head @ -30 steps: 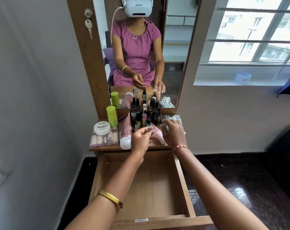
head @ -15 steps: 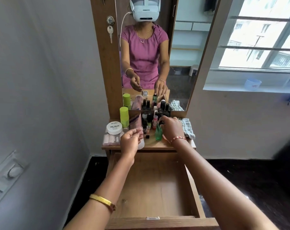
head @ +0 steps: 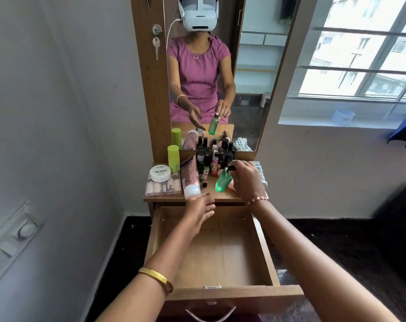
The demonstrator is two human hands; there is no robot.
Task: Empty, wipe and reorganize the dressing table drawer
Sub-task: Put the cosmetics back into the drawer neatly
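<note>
Lifting now: right hand (head: 245, 180) has gone from reaching into the bottle cluster to pinching the green bottle (head: 223, 182) by its cap, tilted just above the worktop (head: 223, 197), left hand (head: 201, 209) released over the bare drawer (head: 217, 249), so restocking looks underway.

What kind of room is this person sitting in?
Most likely a bedroom at home: a wooden dressing table with a tall mirror, small nail polish bottles crowded on its top, and a barred window facing other buildings.
</note>
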